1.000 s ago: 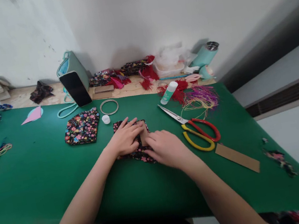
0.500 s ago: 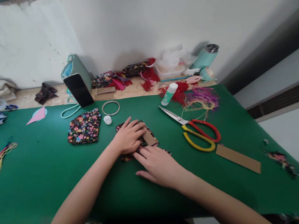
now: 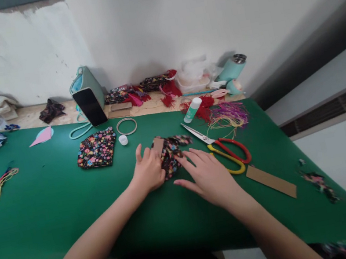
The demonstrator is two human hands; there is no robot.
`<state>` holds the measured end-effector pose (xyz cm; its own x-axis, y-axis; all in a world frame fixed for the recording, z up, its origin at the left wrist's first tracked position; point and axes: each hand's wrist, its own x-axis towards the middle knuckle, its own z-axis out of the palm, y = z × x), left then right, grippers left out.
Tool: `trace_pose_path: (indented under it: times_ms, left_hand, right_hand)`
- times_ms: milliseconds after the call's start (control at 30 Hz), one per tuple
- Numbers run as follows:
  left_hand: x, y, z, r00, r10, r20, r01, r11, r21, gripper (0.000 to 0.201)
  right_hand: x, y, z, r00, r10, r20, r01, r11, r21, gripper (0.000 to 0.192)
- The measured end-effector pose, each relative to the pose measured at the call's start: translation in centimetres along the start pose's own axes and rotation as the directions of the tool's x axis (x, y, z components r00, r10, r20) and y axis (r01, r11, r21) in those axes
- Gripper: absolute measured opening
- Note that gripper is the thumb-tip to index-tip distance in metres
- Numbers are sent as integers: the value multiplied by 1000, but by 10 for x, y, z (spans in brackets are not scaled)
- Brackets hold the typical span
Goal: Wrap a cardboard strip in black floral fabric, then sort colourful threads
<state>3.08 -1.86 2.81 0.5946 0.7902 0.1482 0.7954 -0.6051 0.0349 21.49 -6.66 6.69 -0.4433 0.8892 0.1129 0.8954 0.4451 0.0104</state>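
Note:
My left hand (image 3: 148,168) has its fingers bent over the left side of a black floral fabric piece (image 3: 170,166), pinching it. A brown cardboard strip (image 3: 158,145) lies on that fabric beside my left fingertips. To the right, my right hand (image 3: 210,175) is spread, its fingertips at the fabric's right edge; whether they touch it I cannot tell. The fabric's upper right part is blurred by motion. Just beyond my right hand lie large scissors (image 3: 234,147) with red and yellow handles, blades apart. A white and green glue stick (image 3: 193,110) stands tilted behind them.
Left of my hands are a floral fabric pouch shape (image 3: 96,149), a white cap (image 3: 123,140) and a ring (image 3: 126,126). A phone (image 3: 90,107) leans on a mint case at the back. Another cardboard strip (image 3: 271,181), purple threads (image 3: 230,115) and fabric scraps (image 3: 319,184) lie rightward.
The fabric under my hands has been turned, and its cardboard strip now sits at the upper left. My right hand has moved right, away from my left, with fingers spread. My left fingers have curled.

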Motion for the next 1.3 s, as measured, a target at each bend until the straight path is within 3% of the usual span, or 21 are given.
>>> trace_pose_path:
  times_ms: [100,167,300,500,733,900,1067,1300]
  left_hand:
    - [-6,17,4,993,-121,-13,121,993,-4,31]
    - [-6,16,4,991,-128,-26,129,992,7,25]
    - [1,-8,-1,999,-26,-45,24,999,-47,23]
    - [4,-40,7,987,110,-113,-135,960,-247,19]
    - [0,-56,8,979,199,-51,-205,937,-282,46]
    - [1,-49,5,967,255,-20,-250,925,-287,48]
    - [1,-35,13,970,233,-70,-243,911,-334,50]
    - [-2,-36,19,973,211,-97,-232,890,-393,49]
  right_hand:
    - [8,5,-4,999,33,34,-34,999,34,49]
    - [15,8,-4,995,53,82,-58,997,53,38]
    - [30,9,0,982,99,160,-105,994,33,33]
    - [40,5,22,982,117,150,-129,989,71,39]
    - [42,30,48,991,121,65,-128,984,126,48]
    - [39,44,52,993,109,38,-112,988,107,47]
    - [35,51,51,986,158,57,-163,983,88,51]
    - [31,52,54,987,160,18,-161,984,80,52]
